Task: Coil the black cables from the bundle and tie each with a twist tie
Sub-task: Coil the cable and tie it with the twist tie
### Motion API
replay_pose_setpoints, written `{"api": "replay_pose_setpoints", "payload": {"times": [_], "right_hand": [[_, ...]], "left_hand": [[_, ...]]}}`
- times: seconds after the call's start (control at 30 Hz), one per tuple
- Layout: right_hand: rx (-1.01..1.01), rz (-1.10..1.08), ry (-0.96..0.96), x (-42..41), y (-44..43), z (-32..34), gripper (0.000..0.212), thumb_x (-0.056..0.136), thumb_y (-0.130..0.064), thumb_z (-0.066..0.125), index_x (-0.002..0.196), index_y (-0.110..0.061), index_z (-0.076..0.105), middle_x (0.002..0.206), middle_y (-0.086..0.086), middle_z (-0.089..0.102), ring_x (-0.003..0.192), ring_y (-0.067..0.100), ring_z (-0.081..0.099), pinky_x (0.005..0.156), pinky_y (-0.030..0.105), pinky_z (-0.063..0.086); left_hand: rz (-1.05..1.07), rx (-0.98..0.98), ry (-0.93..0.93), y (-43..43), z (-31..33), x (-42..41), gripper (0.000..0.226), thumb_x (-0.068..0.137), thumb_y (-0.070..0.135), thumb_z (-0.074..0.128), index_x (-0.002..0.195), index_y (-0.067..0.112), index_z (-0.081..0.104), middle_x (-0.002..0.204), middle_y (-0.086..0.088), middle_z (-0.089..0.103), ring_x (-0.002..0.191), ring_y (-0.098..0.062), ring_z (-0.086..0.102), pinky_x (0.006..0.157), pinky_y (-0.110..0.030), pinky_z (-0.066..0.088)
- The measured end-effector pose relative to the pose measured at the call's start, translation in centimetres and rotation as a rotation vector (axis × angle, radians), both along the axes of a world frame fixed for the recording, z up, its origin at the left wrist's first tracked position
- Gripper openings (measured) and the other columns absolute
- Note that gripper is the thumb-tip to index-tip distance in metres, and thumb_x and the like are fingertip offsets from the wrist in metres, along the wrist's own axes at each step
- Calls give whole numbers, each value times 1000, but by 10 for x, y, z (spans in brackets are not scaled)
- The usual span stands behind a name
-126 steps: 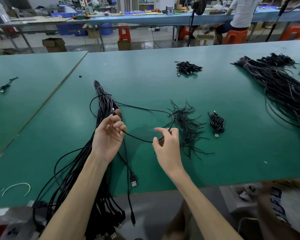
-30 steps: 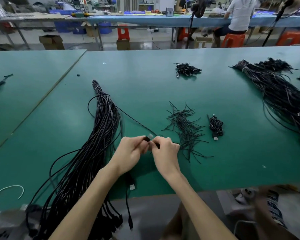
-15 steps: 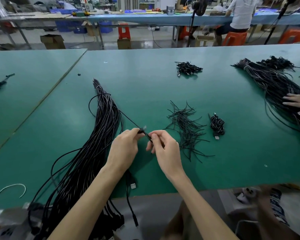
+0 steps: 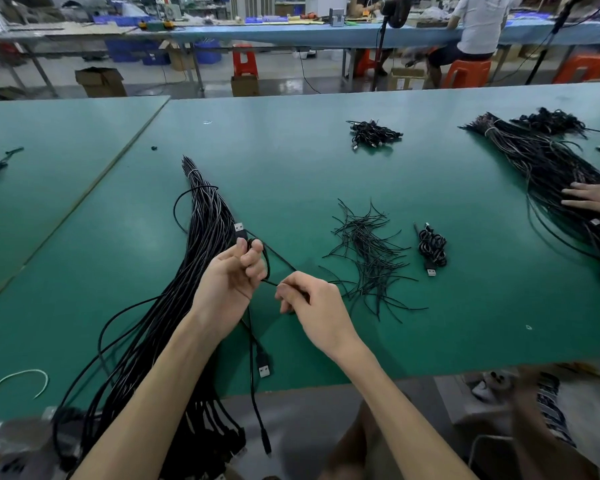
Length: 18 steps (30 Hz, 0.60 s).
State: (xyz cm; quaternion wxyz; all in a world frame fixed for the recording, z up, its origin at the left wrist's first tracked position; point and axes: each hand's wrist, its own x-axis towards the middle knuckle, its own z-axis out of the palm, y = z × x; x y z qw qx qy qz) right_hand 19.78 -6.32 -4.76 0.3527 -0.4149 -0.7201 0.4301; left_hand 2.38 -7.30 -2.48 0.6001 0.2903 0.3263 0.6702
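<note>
Coiling looks barely started, so risks first. The black cable point(image 4: 278, 260) runs straight between both hands. What seems to be its tail hangs off the near worktop point(image 4: 465, 323) edge beside the bundle point(image 4: 201, 237), where it could snag and drag neighbours along. The small first loop may spring open if the grip slackens.

Left hand point(image 4: 232, 278), just right of the bundle: fingers curled round the loop, USB plug poking out above.

Right hand point(image 4: 314, 304), near the twist ties point(image 4: 368, 258): thumb and forefinger pinch the strand, other fingers tucked.

One finished coil point(image 4: 432, 247) lies further right.
</note>
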Motion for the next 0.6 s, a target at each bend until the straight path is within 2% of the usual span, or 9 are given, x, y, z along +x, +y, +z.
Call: {"api": "replay_pose_setpoints", "payload": {"times": [0.07, 0.13, 0.17, 0.23, 0.3, 0.33, 0.4, 0.5, 0.6], "right_hand": [[14, -30, -29, 0, 0, -1, 24, 103, -35, 62, 84, -23, 68, 69, -6, 64, 64, 6, 55, 63, 21, 43], [13, -42, -49, 0, 1, 0, 23, 102, -37, 63, 84, -23, 69, 71, -10, 60, 64, 1, 52, 62, 13, 37], [20, -40, -68, 0, 1, 0, 23, 102, -38, 63, 87, -23, 70, 75, -10, 60, 67, 1, 53, 64, 14, 37], [89, -37, -169, -1, 0, 0, 22, 103, -38, 60, 94, -21, 70, 83, -7, 60, 76, 6, 56, 69, 22, 44], [215, -46, -298, -3, -2, 0, 21, 105, -34, 58, 97, -17, 68, 82, -11, 52, 81, 13, 53, 73, 30, 48], [254, -52, -317, -4, -3, 0, 19, 105, -31, 58, 99, -16, 67, 81, -15, 50, 83, 12, 51, 73, 30, 47], [242, -71, -285, -5, -1, 0, 12, 103, -27, 59, 102, -17, 67, 87, -12, 57, 89, 8, 48, 76, 27, 44], [174, -138, -224, -4, 4, -2, 7, 101, -20, 61, 105, -18, 66, 99, -5, 64, 94, 7, 50, 81, 24, 46], [104, -238, -94, -1, 5, -1, 7, 100, -19, 64, 106, -20, 68, 97, -8, 63, 96, 6, 57, 86, 22, 48]], "left_hand": [[-29, 1, -17, -3, 3, -1, 29, 106, 25, 47, 83, 12, 60, 62, 9, 39, 52, -7, 34, 52, -19, 38], [-7, -1, 56, -4, 5, -1, 26, 98, 21, 53, 73, 15, 49, 58, 8, 35, 49, -8, 28, 48, -20, 31], [20, 11, 165, -5, 4, 1, 28, 91, 14, 56, 67, 18, 43, 57, 6, 35, 48, -8, 26, 47, -21, 28], [92, 55, 594, -6, 0, 7, 31, 84, 6, 50, 58, 18, 38, 57, -1, 38, 50, -11, 29, 49, -23, 26], [131, 159, 1104, -9, -5, 12, 33, 94, 16, 48, 61, 13, 48, 59, -1, 45, 53, -13, 35, 52, -31, 31], [129, 212, 1273, -10, -8, 11, 35, 98, 19, 47, 65, 10, 51, 58, 2, 47, 52, -16, 38, 52, -34, 33], [115, 265, 1456, -11, -9, 7, 34, 100, 21, 45, 70, 6, 52, 57, 3, 51, 49, -22, 44, 51, -41, 38], [95, 244, 1695, -9, -8, 9, 27, 102, 13, 50, 75, 6, 49, 63, -4, 53, 57, -28, 49, 56, -49, 42], [158, 208, 1761, -8, -8, 15, 23, 101, 8, 57, 79, 7, 51, 70, -5, 53, 66, -29, 50, 63, -44, 42]]}}
